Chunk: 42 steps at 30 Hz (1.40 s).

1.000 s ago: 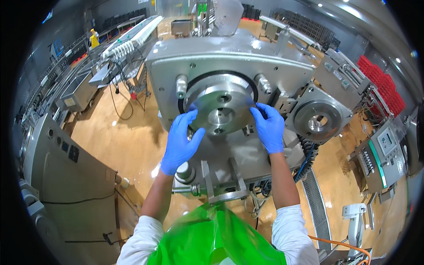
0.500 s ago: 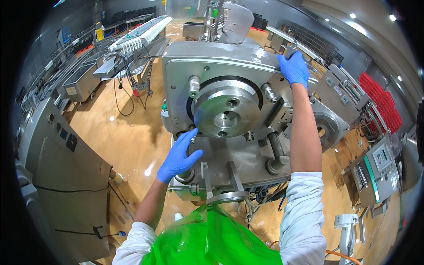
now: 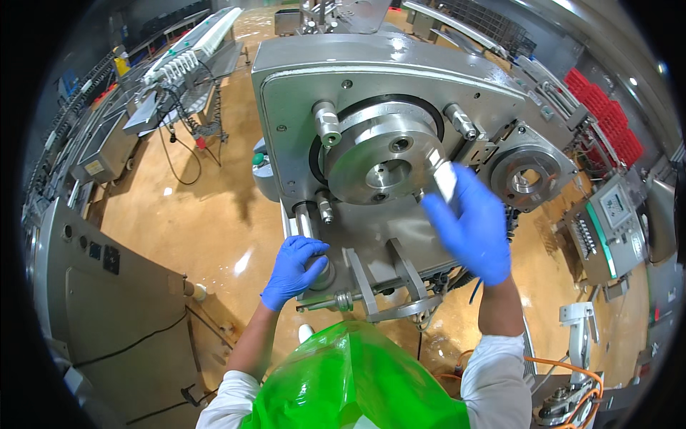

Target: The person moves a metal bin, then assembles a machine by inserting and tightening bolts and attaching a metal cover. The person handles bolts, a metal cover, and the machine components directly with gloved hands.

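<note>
A large stainless machine point(image 3: 279, 71) stands before me, a thick round metal disc point(image 3: 350, 171) jutting from its front plate. Several threaded studs, such as the upper-left metal stud point(image 3: 326, 123), surround the disc. My right hand point(image 3: 475, 232), gloved in blue and blurred by motion, grips a shiny metal piece point(image 3: 444, 180) beside the disc's right edge. The exact kind of that piece cannot be made out. At lower left, my left hand point(image 3: 291, 270), also gloved, curls around a thick metal post point(image 3: 303, 218) below the disc. A metal bracket point(image 3: 407, 268) projects toward my green apron.
A hinged ring plate point(image 3: 504, 175) sits at the machine's right side. On the left stands a steel cabinet point(image 3: 121, 293), with a conveyor point(image 3: 193, 46) farther back. A control panel point(image 3: 611, 214) and orange hose point(image 3: 572, 366) are at right, near stacked red crates point(image 3: 604, 118).
My right hand has come down from the machine's top right corner to beside the disc, bringing the metal piece. My left hand has moved from the disc's lower edge down to the post.
</note>
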### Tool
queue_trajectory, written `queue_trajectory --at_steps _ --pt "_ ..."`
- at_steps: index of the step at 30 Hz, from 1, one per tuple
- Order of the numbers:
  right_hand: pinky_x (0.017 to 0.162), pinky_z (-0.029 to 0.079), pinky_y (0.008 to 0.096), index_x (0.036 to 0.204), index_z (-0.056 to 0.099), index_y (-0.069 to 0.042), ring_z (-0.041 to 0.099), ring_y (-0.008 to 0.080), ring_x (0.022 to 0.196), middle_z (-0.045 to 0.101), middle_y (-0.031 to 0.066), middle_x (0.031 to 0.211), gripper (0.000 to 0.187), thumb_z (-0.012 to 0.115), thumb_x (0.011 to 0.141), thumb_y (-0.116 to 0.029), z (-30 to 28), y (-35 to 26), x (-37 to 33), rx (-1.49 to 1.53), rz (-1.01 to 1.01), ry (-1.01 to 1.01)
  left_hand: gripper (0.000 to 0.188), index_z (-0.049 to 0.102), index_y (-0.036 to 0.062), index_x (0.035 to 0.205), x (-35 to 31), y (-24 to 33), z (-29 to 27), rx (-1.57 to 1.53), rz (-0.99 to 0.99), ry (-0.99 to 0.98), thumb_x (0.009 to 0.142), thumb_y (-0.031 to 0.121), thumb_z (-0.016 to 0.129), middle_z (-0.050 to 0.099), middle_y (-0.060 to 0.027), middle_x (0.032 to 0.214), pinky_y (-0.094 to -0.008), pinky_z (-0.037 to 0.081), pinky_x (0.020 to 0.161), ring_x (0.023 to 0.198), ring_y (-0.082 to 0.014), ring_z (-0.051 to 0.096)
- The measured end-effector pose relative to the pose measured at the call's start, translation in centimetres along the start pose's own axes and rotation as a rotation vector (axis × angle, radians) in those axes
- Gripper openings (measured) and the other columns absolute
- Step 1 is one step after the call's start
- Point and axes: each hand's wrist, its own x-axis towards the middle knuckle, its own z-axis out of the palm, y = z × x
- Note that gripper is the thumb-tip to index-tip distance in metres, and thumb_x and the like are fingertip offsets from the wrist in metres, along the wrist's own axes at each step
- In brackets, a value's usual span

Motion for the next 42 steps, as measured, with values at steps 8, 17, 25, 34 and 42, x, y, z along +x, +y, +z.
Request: queue_trajectory --at_steps 8,17,25,34,42 --pt "0.060 0.053 0.0439 0.105 0.056 -0.001 0.065 0.0360 0.067 0.064 0.0178 0.079 0.038 0.068 0.082 -0.030 10.1 2.0 -0.1 -0.368 0.096 -0.046 0.025 0.070 0.0133 0.106 0.6 -2.3 1.4 0.046 0.180 0.012 0.083 0.017 0.062 0.064 -0.0054 0.116 -0.0407 0.031 0.097 0.103 -0.0252 0.052" --pt "0.050 0.050 0.0375 0.103 0.058 -0.002 0.064 0.0264 0.058 0.059 0.0111 0.072 0.036 0.069 0.078 -0.025 11.6 0.2 2.5 -0.693 -0.032 0.031 0.028 0.070 0.0151 0.109 0.4 -3.4 0.8 -0.061 0.203 -0.020 0.083 0.016 0.061 0.065 -0.0023 0.111 -0.0424 0.029 0.099 0.105 -0.0264 0.047" --pt "0.044 0.047 0.0372 0.090 0.056 -0.004 0.061 0.0253 0.052 0.056 0.0098 0.067 0.022 0.066 0.075 -0.018 13.6 -0.9 3.0 -0.955 -0.003 0.044 0.027 0.069 0.0184 0.110 0.2 -4.3 0.9 -0.064 0.234 -0.035 0.085 0.018 0.061 0.066 -0.0003 0.105 -0.0447 0.025 0.102 0.112 -0.0270 0.046" --pt "0.041 0.039 0.0285 0.110 0.065 -0.006 0.056 0.0103 0.059 0.057 0.0010 0.074 0.031 0.065 0.087 -0.027 12.1 2.2 2.9 0.532 0.733 -0.062 0.023 0.070 0.0202 0.106 0.2 -4.0 1.1 -0.119 0.225 -0.010 0.084 0.017 0.064 0.065 0.0021 0.100 -0.0447 0.023 0.102 0.112 -0.0251 0.047" --pt "0.042 0.029 0.0223 0.111 0.058 -0.010 0.043 0.0066 0.052 0.052 0.0014 0.073 0.029 0.063 0.088 -0.026 12.2 0.2 3.5 0.812 0.954 -0.029 0.022 0.070 0.0199 0.105 0.1 -4.3 1.2 -0.097 0.218 -0.005 0.085 0.017 0.063 0.065 0.0020 0.101 -0.0445 0.024 0.100 0.112 -0.0255 0.048"
